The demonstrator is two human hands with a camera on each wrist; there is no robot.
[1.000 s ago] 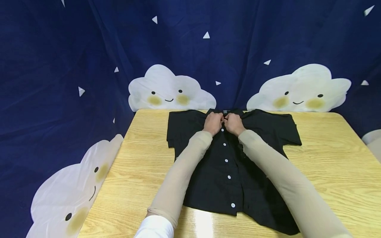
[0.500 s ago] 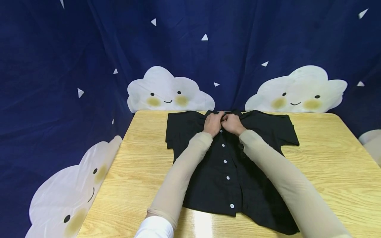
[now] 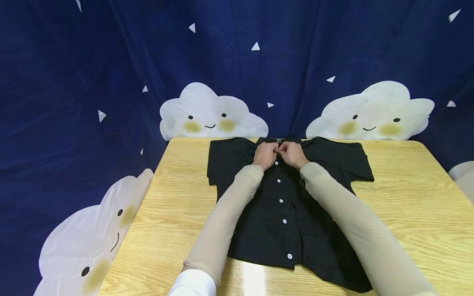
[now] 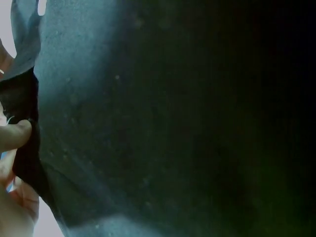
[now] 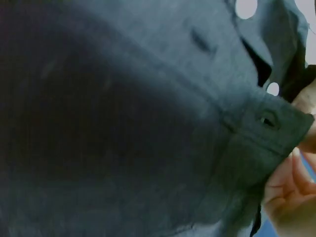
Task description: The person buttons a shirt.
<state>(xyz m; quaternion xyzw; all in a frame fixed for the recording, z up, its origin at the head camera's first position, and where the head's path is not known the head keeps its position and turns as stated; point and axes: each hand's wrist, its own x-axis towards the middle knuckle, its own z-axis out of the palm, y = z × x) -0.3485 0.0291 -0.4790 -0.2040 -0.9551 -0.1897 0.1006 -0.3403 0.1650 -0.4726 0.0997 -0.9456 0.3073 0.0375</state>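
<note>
A black short-sleeved shirt [image 3: 259, 230] lies front up, its collar toward the far table edge. A row of white buttons runs down the front. My left hand [image 3: 265, 155] grips the front edge just below the collar. Close beside it, my right hand [image 3: 292, 155] pinches the opposite front edge. In the left wrist view, fingertips [image 4: 17, 134] hold dark cloth at the left side. The right wrist view shows a buttonhole [image 5: 268, 120] near the band's corner, fingers [image 5: 286, 190] at its edge, and a white button [image 5: 273, 89] just above. The fingers hide part of the collar opening.
The shirt lies on a light wooden table [image 3: 177, 197]. Behind and to the left hangs a dark blue curtain [image 3: 237, 49] with white clouds, one a smiling cloud [image 3: 207, 111] at the far edge.
My left forefinger, raised half a second ago, is curled down again. My right hand has shifted slightly to the right. The shirt's body stays in place.
</note>
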